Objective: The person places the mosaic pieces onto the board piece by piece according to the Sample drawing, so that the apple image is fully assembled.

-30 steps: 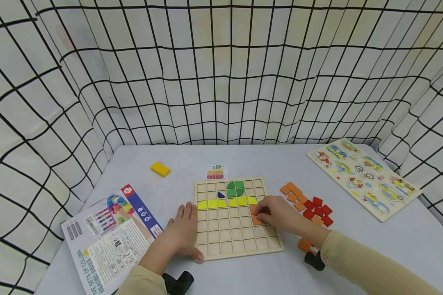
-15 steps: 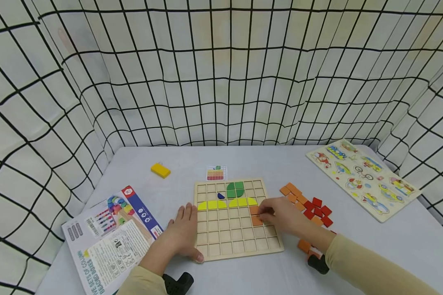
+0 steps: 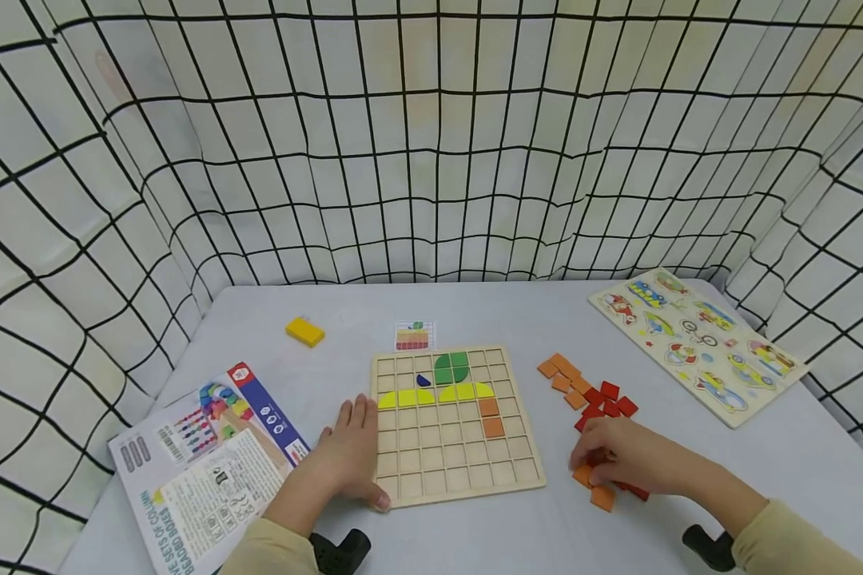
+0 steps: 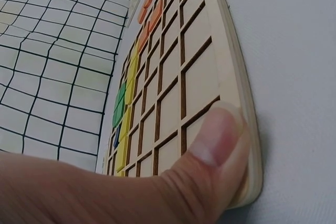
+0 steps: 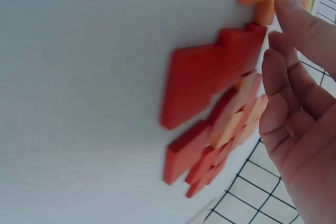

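Card [image 3: 415, 335] — behind board [image 3: 451, 434] (tiles [image 3: 594, 396] right)

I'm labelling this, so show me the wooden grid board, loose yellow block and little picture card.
Wooden grid board [image 3: 451, 434], head view: a bare cell near its middle.
Loose yellow block [image 3: 305, 331], head view: its top face.
Little picture card [image 3: 414, 337], head view: its printed face.

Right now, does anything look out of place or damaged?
Nothing looks damaged. Mildly untidy: orange tiles and red tiles lie jumbled right of the wooden grid board, and a yellow block sits alone beyond its far-left corner.
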Motion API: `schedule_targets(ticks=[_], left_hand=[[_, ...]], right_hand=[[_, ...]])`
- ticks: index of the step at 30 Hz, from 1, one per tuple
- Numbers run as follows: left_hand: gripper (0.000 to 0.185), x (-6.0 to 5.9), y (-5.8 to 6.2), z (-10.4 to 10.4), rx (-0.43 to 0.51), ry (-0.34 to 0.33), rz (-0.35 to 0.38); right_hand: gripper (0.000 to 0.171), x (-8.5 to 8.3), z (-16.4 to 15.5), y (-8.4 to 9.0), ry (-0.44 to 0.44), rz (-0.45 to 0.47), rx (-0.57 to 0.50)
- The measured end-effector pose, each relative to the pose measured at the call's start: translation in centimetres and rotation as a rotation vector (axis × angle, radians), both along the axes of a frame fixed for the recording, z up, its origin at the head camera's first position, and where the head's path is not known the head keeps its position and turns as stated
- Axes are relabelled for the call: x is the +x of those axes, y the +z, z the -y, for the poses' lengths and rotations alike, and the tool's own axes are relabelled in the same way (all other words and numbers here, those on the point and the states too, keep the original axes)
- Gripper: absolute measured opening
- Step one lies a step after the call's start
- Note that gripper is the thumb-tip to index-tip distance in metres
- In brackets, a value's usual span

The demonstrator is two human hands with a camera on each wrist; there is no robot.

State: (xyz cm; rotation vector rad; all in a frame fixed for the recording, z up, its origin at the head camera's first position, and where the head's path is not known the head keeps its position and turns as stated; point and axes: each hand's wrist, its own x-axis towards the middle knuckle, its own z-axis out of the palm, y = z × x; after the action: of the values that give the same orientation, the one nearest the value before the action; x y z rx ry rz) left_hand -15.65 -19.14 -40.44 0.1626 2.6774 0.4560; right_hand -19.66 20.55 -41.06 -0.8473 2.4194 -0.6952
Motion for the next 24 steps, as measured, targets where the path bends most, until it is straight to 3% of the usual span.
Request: schedule_targets(ticks=[8, 14, 20, 24], left_hand=[[0.136, -0.1, -0.3, 0.1, 0.0, 0.0, 0.008], [0.137, -0.2, -0.4, 0.1, -0.002, -0.002, -0.001], [0.137, -0.2, -0.5, 0.2, -0.01, -0.001, 0.003], [0.136, -0.1, -0.4, 0.1, -0.009, -0.005, 0.003]], right_hand=[[0.019, 0.2, -0.1, -0.5, -0.002, -0.08, 0.043], [0.018, -0.2, 0.7, -0.1, -0.01, -0.082, -0.05], [0.018, -1.9, 4.6, 0.6, -0.08, -0.195, -0.093], [0.016, -3.5, 8.0, 0.4, -0.107, -0.213, -0.093]])
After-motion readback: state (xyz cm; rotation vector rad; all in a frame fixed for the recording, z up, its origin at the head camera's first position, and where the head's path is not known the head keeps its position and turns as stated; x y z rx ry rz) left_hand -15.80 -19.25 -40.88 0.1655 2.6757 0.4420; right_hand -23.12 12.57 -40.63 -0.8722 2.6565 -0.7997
